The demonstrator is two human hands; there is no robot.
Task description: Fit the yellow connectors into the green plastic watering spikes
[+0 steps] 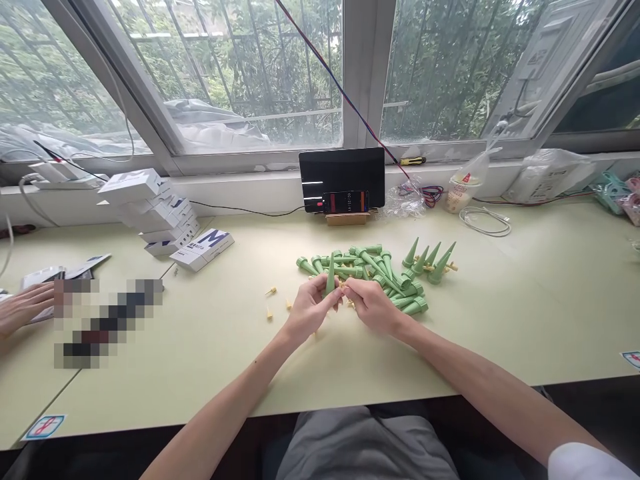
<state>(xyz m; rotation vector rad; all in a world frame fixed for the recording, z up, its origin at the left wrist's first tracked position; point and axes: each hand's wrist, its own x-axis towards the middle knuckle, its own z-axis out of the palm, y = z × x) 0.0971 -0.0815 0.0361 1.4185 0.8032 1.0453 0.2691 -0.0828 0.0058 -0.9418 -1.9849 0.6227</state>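
My left hand (309, 305) is closed around a green plastic watering spike (331, 275), its tip pointing up. Fingers of my right hand (373, 303) pinch a small yellow plastic piece (343, 285) against the spike's lower end; the fingers partly hide it. Just behind and right of my hands lies a pile of green spikes (393, 270). Several more spikes (437, 267) stand tip up to the right, with yellow pieces sticking out at their bases. Loose yellow pieces (270, 313) are scattered left of my left hand.
A black tablet (345, 170) with a phone (346, 201) in front leans by the window. White boxes (155, 210) are stacked at the left, near another person's hand (30, 307) and a pixelated area. A bagged cup (463, 190) and white cable (485, 222) are back right.
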